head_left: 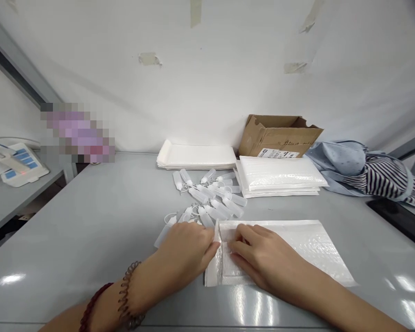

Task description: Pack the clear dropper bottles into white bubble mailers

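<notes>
A white bubble mailer (311,244) lies flat on the grey table, its narrow flap end toward the left. My left hand (190,244) is closed at that end, thumb and curled fingers pinching the mailer's edge. Bent over the mailer's upper side is my right hand (263,256); its fingers are drawn together on the film near the flap fold, with the fingertips partly hidden. Just beyond my left hand lie several small translucent squeeze bottles (224,210) with white caps and looped straps. One bottle (163,233) is partly behind the left hand.
Behind the bottles are a stack of white mailers (200,157) and a pile of filled-looking mailers (283,175). An open cardboard box (280,138) stands against the wall. Blue and striped cloth (346,161) and a black phone (401,223) lie right; a scanner (20,161) sits far left.
</notes>
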Demonstrator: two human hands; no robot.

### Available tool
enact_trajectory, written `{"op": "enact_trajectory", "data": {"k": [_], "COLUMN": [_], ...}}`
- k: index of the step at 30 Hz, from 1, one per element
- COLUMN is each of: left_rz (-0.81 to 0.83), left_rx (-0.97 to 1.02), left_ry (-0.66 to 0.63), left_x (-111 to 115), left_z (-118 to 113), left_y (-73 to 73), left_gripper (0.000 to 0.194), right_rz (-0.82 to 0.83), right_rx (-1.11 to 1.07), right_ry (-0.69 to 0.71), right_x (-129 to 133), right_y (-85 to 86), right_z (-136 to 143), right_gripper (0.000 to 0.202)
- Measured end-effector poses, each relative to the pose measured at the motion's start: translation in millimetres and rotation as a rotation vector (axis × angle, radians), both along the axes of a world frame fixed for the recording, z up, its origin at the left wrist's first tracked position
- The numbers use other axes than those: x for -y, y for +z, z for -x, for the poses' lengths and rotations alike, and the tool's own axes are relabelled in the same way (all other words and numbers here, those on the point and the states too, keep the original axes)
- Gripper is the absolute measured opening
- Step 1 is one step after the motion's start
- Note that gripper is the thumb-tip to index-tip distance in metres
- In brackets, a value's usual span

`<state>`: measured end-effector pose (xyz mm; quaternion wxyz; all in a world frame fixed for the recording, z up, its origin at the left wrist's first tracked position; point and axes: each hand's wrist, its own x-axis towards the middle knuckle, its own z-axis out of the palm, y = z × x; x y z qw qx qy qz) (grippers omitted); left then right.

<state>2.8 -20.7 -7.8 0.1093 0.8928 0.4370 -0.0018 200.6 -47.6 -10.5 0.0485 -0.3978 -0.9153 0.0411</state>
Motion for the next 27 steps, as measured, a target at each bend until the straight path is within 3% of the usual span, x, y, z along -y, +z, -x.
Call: {"op": "enact_trajectory", "data": {"k": [5,11,18,20,27], "left_rz": [-0.122,-0.057,-0.25,-0.296,-0.481], "left_rx": [0.024,0.158,0.261,0.258,0.119], "left_ry": [-0.027,-0.083,-0.297,-0.327,-0.473], "left_x": [9.7,13.9,8.3,8.5,18.0], "left_z": [-3.5,-6.1,-7.2,-7.6,-10.3], "left_y": [-7.2,-7.2,-14.3,-16.7,-18.6], "left_gripper": [0.034,0.037,0.028,0.026,0.016], "right_rz": [-0.027,-0.008,0.221,0.246,0.061], "right_rx": [-0.035,-0.082,-0.124,-0.147,-0.191], "right_ry": [0.018,0.045,0.013,-0.024,-0.104], "right_x": [0.9,4.6,-2.7,-7.0,-19.1], "right_y": [3.1,-2.9,12.9,14.5,-7.9], "right_z": [0.2,0.1,-5.2,-6.0,4.6], "right_gripper": [0.005,0.015,0.004,0.011,0.01]}}
